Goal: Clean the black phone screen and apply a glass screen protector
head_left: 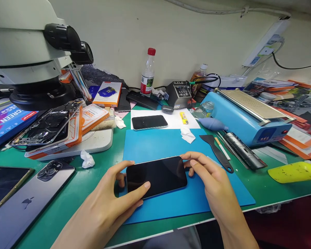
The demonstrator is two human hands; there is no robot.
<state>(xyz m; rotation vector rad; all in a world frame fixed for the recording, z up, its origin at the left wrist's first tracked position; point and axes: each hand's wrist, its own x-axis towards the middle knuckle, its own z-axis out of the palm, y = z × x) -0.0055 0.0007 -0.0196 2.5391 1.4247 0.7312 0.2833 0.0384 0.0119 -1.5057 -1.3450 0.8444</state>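
Phone (157, 176) flat on blue mat (171, 141), left hand (114, 197) and right hand (209, 180) apparently gripping its ends.

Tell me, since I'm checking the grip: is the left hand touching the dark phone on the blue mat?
Touching. The head view shows the left hand with its index finger lying across the screen of the dark phone, thumb at its left edge.

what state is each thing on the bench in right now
black-screened phone: dark, flat on blue mat, held at both ends
left hand: gripping its left end
right hand: gripping its right end
second black phone: dark, on white paper
red-capped clear plastic bottle: upright, capped
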